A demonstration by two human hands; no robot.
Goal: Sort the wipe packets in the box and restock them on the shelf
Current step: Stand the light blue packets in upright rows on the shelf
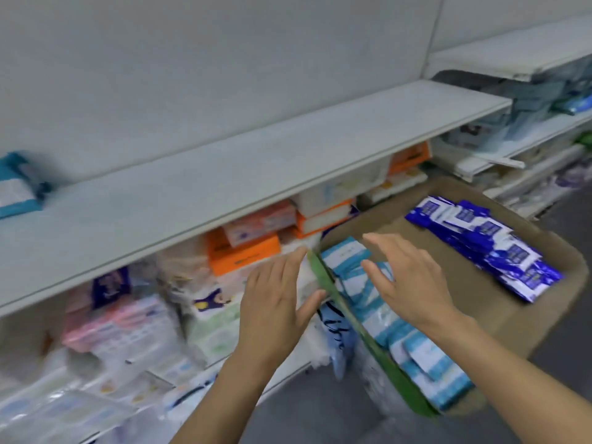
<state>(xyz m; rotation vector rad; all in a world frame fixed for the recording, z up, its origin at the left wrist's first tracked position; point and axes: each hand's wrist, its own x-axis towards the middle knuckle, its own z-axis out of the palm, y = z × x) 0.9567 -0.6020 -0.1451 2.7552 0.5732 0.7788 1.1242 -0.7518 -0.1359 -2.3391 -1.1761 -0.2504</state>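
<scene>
A cardboard box (pixel 499 318) with a green left rim sits at the lower right. A row of light blue and white wipe packets (pixel 378 315) lies along its left side, and dark blue packets (pixel 493 248) lie along its right side. My left hand (pixel 272 299) hovers at the box's left rim with straight fingers, its thumb near the green edge. My right hand (pixel 407 280) is spread flat just above the light blue packets and holds nothing. One teal packet (pixel 17 184) lies on the grey shelf (pixel 179 184) at the far left.
Below the grey shelf, a lower shelf is packed with orange boxes (pixel 243 251), pink packs (pixel 105 322) and other tissue packs. More shelves with goods (pixel 525 100) run on to the right. Grey floor (pixel 320 411) lies beneath my arms.
</scene>
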